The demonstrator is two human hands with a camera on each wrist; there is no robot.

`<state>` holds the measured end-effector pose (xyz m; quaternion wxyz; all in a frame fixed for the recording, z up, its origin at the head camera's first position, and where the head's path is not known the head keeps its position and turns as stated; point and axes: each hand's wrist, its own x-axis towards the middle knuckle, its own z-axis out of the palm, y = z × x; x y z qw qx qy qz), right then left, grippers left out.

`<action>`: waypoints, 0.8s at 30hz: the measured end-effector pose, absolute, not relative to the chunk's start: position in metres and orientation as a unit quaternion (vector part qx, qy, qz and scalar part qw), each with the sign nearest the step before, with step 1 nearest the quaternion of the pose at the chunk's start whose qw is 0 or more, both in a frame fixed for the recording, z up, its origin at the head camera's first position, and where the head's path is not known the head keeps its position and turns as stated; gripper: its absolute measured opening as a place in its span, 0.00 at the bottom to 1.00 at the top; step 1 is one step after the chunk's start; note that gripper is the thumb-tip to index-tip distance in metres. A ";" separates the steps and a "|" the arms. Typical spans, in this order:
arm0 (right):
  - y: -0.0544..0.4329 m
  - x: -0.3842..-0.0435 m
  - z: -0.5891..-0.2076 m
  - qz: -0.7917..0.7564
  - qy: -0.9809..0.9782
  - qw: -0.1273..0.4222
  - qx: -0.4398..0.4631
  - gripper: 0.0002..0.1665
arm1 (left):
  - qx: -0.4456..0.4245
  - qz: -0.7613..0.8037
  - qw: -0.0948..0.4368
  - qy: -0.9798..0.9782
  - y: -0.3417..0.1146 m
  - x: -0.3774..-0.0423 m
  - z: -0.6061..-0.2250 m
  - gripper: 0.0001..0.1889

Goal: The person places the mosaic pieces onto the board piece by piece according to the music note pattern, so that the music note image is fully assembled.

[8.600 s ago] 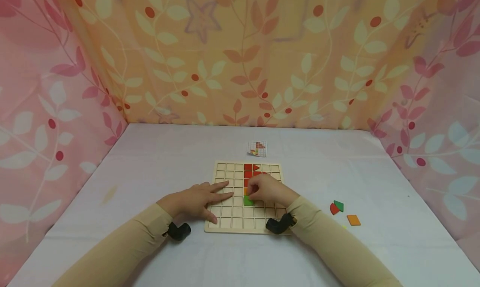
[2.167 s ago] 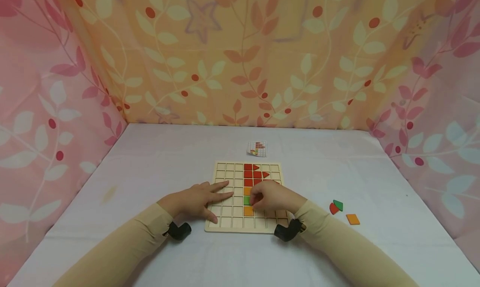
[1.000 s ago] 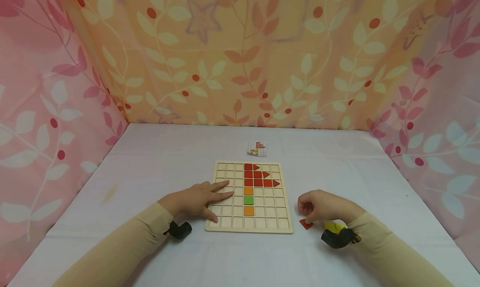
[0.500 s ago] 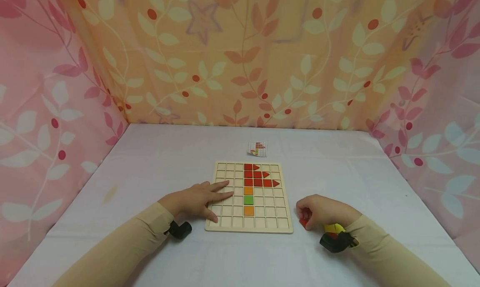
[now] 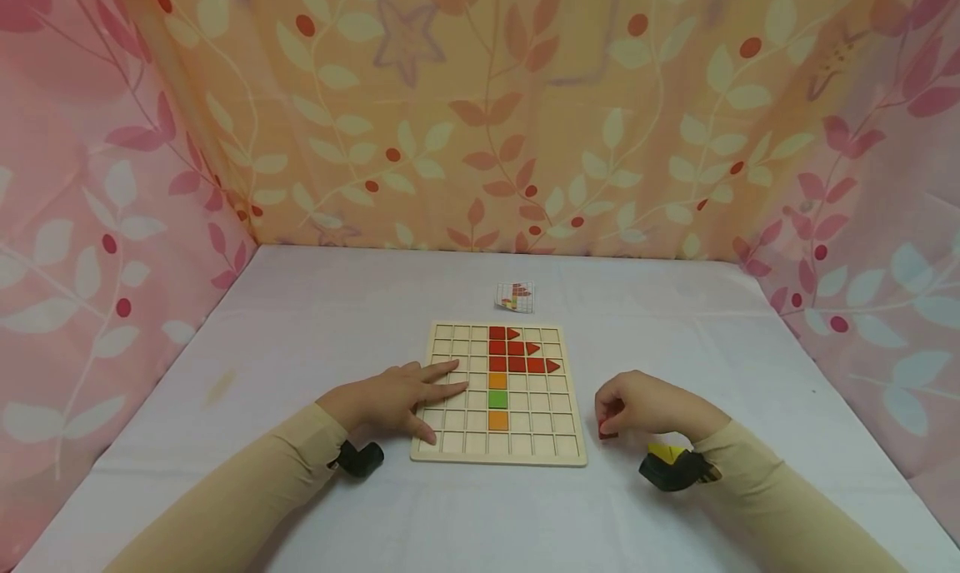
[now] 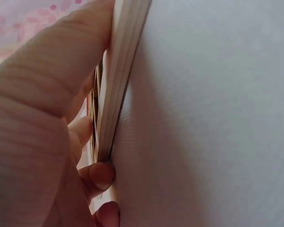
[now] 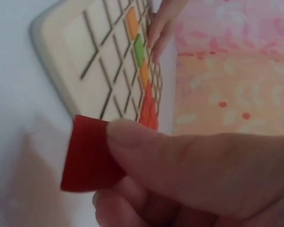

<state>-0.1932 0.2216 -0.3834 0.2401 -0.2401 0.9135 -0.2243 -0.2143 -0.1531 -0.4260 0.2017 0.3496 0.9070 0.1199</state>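
My left hand (image 5: 392,398) lies on the left side of a wooden grid board (image 5: 542,403), fingers spread. In the left wrist view, its thumb (image 6: 52,56) lies along the board's edge (image 6: 118,85). Right of the board, my right hand (image 5: 647,408) pinches a red tile (image 7: 87,158) between thumb and fingers, above the cloth. The held tile has straight edges, but the fingers cover part of it. On the board sit three rows of red tiles (image 5: 516,364) ending in points. Below them, in one column, are an orange tile (image 5: 497,381), a green tile (image 5: 497,400) and another orange tile (image 5: 498,421).
A small printed card (image 5: 515,297) with a coloured grid pattern lies behind the board. Yellow tile (image 5: 664,452) shows by my right wrist, partly covered by the black wrist camera (image 5: 671,473). White cloth (image 5: 300,306) covers the table; patterned curtains stand around it.
The lower orange tile and the pointed red rows have come into full view. My right hand has moved off the board to the right and lifted a red tile. My left hand stays put.
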 end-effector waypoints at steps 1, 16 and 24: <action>0.220 -0.194 -0.382 -0.227 0.914 0.236 -0.238 0.09 | 0.351 0.120 0.201 0.907 -0.153 -0.214 -0.426 0.45; 0.166 -0.196 -0.384 -0.302 0.894 0.201 -0.264 0.05 | 0.353 0.119 0.201 0.906 -0.154 -0.215 -0.425 0.46; 0.137 -0.193 -0.396 -0.312 0.888 0.175 -0.288 0.07 | 0.359 0.114 0.200 0.905 -0.153 -0.215 -0.425 0.45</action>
